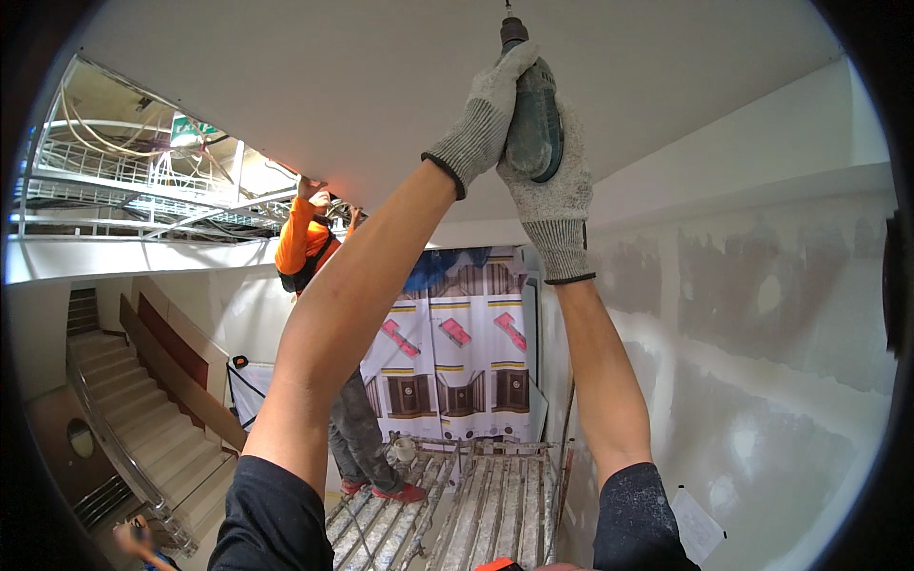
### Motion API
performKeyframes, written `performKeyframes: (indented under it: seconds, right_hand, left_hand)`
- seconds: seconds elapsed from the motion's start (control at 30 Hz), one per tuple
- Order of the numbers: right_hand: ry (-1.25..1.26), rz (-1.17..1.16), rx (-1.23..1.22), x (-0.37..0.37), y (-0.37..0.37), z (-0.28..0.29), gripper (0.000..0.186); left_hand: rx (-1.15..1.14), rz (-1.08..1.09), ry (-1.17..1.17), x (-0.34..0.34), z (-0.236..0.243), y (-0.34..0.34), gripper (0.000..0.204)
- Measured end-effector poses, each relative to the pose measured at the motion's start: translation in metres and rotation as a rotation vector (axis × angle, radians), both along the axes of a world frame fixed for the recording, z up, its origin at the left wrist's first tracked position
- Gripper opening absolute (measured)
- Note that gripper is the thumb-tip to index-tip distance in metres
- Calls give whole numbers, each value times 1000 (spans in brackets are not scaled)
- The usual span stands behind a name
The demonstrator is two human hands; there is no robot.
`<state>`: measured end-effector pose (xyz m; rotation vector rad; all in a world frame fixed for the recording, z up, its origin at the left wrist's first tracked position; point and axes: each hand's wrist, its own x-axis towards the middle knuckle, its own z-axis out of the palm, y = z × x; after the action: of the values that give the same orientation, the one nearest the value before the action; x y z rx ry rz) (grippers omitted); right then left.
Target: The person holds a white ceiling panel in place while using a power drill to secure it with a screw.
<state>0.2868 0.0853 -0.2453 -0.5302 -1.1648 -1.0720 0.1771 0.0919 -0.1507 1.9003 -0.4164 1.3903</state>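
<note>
Overhead, a dark teal power drill [534, 133] points up, its bit at or close to the white ceiling board [362, 86]. My left hand [492, 107], in a light grey knit glove, is closed around the front of the drill body, just below the chuck. Lower down, my right hand [560, 186] wears a matching glove and is closed around the drill from the right, its fingers partly hidden behind the tool. Both arms are raised.
To the left, a co-worker in an orange top [307, 238] reaches up beside an open ceiling bay with wires [124, 181]. Paint-spattered scaffold planks [486, 504] lie below. Stairs [143, 409] descend at left; a patched wall [752, 314] stands at right. Another person's arm [138, 542] shows lower left.
</note>
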Motion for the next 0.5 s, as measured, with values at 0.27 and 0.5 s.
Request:
performKeyframes:
  seconds: [0.27, 0.5]
  right_hand:
    - [5, 21, 16, -12, -7, 1, 98]
    - [-10, -23, 26, -7, -7, 5, 96]
  left_hand:
    - [39, 19, 7, -4, 11, 6, 65]
    - [52, 12, 7, -8, 6, -3, 65]
